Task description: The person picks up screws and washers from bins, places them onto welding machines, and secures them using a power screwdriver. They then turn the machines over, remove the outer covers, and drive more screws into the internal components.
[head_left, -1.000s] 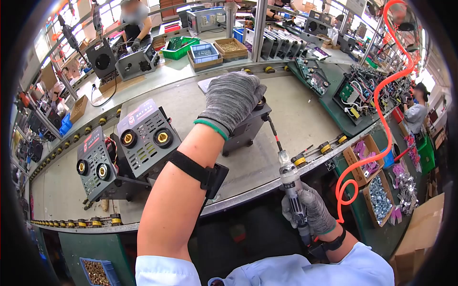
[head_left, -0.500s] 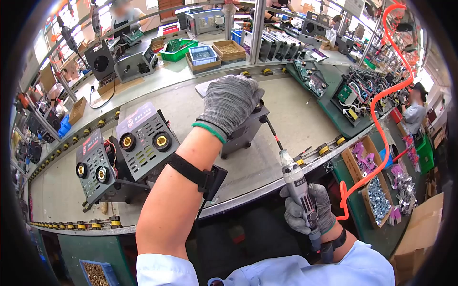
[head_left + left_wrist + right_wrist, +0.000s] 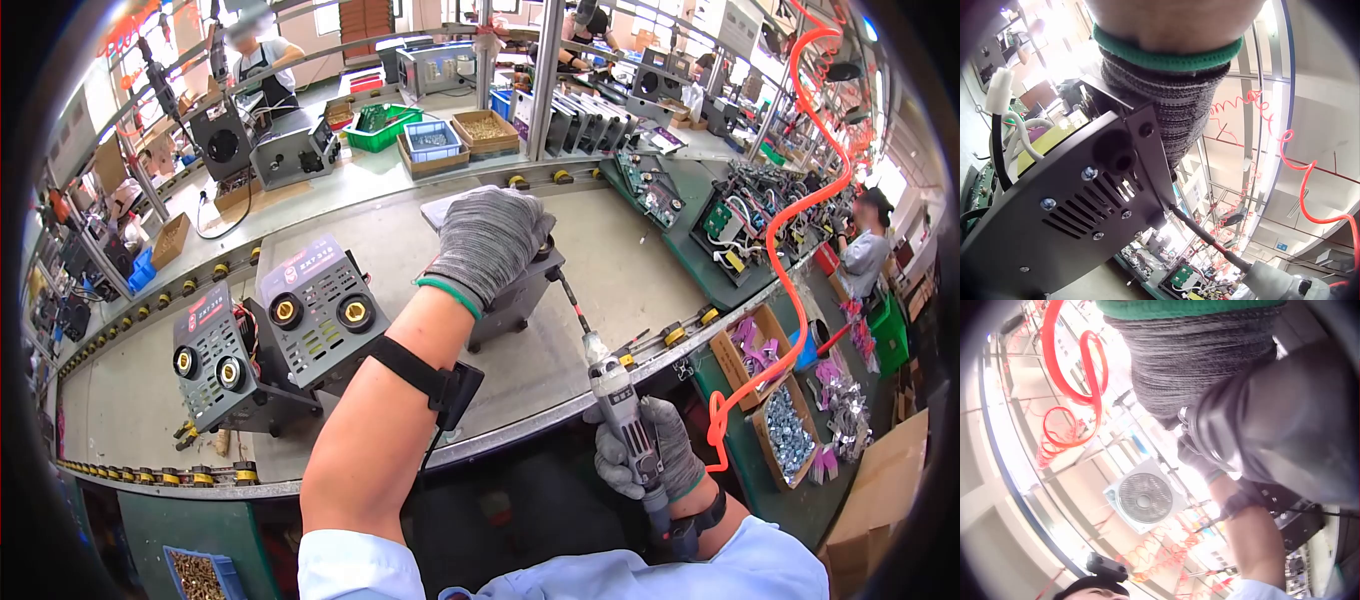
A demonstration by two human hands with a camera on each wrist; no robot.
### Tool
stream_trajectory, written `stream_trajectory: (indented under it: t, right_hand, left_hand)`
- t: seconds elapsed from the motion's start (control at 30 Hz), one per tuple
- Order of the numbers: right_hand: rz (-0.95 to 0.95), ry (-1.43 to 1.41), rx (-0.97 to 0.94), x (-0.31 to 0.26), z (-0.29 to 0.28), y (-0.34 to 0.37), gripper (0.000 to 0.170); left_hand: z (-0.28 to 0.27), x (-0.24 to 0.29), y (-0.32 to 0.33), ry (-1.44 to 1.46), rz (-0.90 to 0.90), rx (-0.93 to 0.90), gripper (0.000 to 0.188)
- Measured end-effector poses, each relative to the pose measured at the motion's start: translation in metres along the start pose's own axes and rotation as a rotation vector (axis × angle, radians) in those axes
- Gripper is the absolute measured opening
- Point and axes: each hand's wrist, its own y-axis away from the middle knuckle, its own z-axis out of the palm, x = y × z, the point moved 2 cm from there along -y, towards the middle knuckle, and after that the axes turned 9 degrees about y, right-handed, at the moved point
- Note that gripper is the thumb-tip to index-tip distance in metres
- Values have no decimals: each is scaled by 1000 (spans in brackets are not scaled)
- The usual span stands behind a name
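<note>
In the head view my gloved left hand (image 3: 485,245) grips the top of a dark grey metal machine case (image 3: 512,298), its fingers bent over the far side. The case stands tilted on the bench; its slotted, screwed side (image 3: 1088,228) fills the left wrist view. My gloved right hand (image 3: 655,450) holds a grey power screwdriver (image 3: 630,415) from below, fingers wrapped round its body. The long bit (image 3: 573,300) points up and left, its tip right at a corner of the case. My left fingertips are mostly hidden.
Two similar cases with brass sockets, the nearer one (image 3: 325,320) and another (image 3: 215,365), stand at left. A red coiled hose (image 3: 790,245) hangs at right. Boxes of metal parts (image 3: 785,435) sit beside the bench, a circuit-board assembly (image 3: 650,195) behind. Other people work farther off.
The screwdriver has swung slightly and my right fingers have shifted round its body. My left hand stays on the case. The head view has tilted a little; a person at the back left now stands more upright.
</note>
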Motion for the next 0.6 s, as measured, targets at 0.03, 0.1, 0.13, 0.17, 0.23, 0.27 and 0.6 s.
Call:
stream_trajectory:
  t: [0.03, 0.1, 0.13, 0.17, 0.23, 0.27, 0.6]
  right_hand:
    - [0, 7, -6, -1, 1, -1, 70]
    - [-13, 38, -3, -1, 1, -1, 70]
    - [-12, 40, -4, -2, 2, -1, 70]
    - [-15, 49, 22, -2, 4, -1, 70]
    - [-17, 56, 51, -1, 5, 0, 70]
    - [-18, 73, 60, -1, 6, 1, 70]
    - [11, 188, 143, -6, 10, 2, 70]
  left_hand:
    - [-1, -1, -1, -4, 0, 8, 40]
    - [2, -2, -2, -10, -1, -2, 39]
    - [4, -4, -3, 11, -17, 18, 39]
    - [6, -5, -4, 11, -19, 19, 39]
    - [6, -4, -3, 30, -32, 8, 38]
    - [6, -4, -2, 33, -33, 5, 38]
    - [6, -3, -3, 13, -35, 0, 38]
